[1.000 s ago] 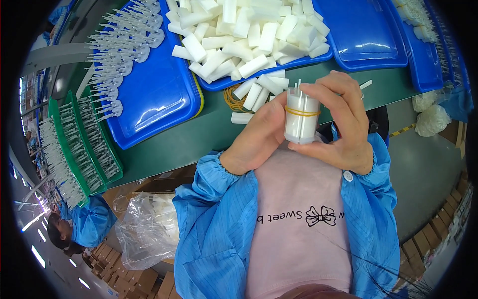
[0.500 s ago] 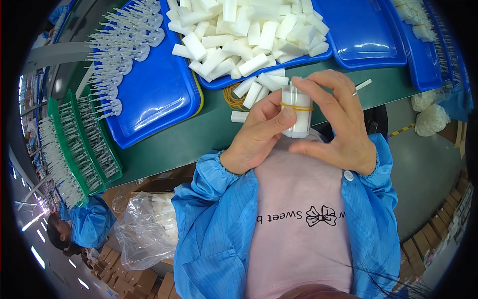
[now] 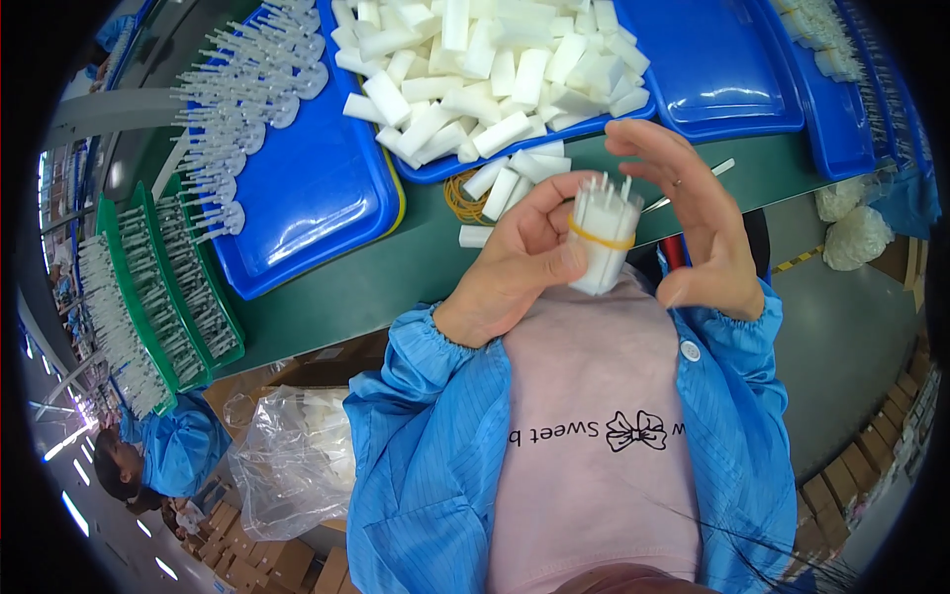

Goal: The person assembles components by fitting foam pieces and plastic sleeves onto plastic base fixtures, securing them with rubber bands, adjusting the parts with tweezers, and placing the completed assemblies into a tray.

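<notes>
My left hand [image 3: 515, 262] grips a bundle [image 3: 600, 259] of clear plastic pieces around a white core, with a yellow rubber band round its middle. Thin pale stems stick up from the bundle's top. To its right, apart from it, my right hand [image 3: 701, 223] is open with fingers spread and nothing in it. Several white foam blocks [image 3: 512, 188] lie loose on the green table beyond my left hand, beside a heap of yellow rubber bands [image 3: 462, 201]. More white foam blocks [image 3: 490, 84] are piled in a blue tray [image 3: 435, 170].
At the left, a blue tray [image 3: 297, 213] has rows of clear stemmed pieces [image 3: 242, 109] along its edge. Green racks [image 3: 163, 287] of thin parts stand beside it. Blue trays [image 3: 727, 69] line the far right. A clear bag [image 3: 292, 460] hangs below; a person in blue [image 3: 178, 445] is lower left.
My right hand has come off the bundle and moved right, its fingers spreading. The bundle, still in my left hand, has tilted so its stemmed top now shows.
</notes>
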{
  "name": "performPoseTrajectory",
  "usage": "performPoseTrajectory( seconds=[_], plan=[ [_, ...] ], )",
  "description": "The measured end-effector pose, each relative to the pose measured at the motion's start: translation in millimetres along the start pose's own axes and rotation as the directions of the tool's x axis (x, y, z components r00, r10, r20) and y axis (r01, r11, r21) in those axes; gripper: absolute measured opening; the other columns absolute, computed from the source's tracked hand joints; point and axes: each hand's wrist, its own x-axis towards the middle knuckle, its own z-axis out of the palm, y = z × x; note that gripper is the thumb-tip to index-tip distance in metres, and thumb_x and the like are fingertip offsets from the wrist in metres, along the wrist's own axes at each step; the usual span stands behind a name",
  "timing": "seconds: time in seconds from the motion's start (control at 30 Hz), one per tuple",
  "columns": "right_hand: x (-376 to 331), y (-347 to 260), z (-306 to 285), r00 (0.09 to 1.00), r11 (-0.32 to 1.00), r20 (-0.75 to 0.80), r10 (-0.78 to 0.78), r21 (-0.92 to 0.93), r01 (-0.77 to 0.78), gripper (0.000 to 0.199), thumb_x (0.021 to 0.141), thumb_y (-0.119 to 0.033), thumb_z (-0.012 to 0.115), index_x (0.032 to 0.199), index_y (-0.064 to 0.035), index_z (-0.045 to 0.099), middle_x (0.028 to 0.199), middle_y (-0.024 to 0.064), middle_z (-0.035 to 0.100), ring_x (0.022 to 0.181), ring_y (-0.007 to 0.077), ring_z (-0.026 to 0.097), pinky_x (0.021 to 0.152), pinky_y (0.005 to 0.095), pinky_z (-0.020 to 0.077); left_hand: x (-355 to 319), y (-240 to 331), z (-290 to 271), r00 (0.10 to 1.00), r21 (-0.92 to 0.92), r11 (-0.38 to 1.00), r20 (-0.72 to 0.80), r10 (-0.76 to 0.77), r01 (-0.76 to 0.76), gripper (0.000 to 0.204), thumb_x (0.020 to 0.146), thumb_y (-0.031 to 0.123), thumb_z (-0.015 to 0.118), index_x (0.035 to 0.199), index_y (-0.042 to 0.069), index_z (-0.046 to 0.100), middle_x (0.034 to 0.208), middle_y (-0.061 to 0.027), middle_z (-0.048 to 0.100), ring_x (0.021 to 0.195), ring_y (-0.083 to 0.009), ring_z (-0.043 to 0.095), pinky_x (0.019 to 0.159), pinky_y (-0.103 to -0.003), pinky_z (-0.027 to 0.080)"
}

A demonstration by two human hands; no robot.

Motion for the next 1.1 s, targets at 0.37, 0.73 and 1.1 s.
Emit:
performPoseTrajectory(
  seconds=[0.37, 0.73, 1.1],
  plan=[
    [-24, -17, -94, 0.928, 0.994, -0.36, -0.091, -0.09, 0.062, 0.052, 0.071, -0.015, 0.075, 0.118, -0.0056, 0.054, 0.114, 0.0065, 0.055, 0.106, 0.0174, 0.052, 0.093, 0.0324, 0.0404, 0, -3, 4, 0.923, 0.511, 0.784, 0.056, 0.38, -0.354, 0.064, 0.071, 0.018, 0.078, 0.123, 0.002, 0.043, 0.119, -0.0114, 0.053, 0.111, -0.0205, 0.051, 0.095, -0.033, 0.039],
    [20, 53, -322, 0.377, 0.676, -0.803, -0.462, -0.594, -0.436, 0.052, 0.069, -0.02, 0.081, 0.106, -0.001, 0.051, 0.099, 0.0083, 0.057, 0.081, 0.0142, 0.058, 0.066, 0.025, 0.0492, -16, 1, 8, 0.848, 0.505, 0.769, -0.126, 0.515, -0.392, 0.032, 0.085, 0.024, 0.066, 0.101, 0.001, 0.053, 0.093, -0.0082, 0.058, 0.086, -0.016, 0.056, 0.082, -0.029, 0.043],
    [15, 50, -308, 0.293, 0.955, -0.915, -0.278, -0.296, -0.02, 0.052, 0.068, -0.009, 0.078, 0.109, -0.0008, 0.047, 0.099, 0.0095, 0.05, 0.08, 0.0182, 0.059, 0.064, 0.0274, 0.0504, -17, 3, 2, 0.836, 0.443, 0.807, -0.196, 0.513, -0.391, 0.027, 0.085, 0.02, 0.066, 0.099, 0.0, 0.055, 0.091, -0.0089, 0.06, 0.084, -0.0167, 0.057, 0.081, -0.029, 0.044]
  ],
)
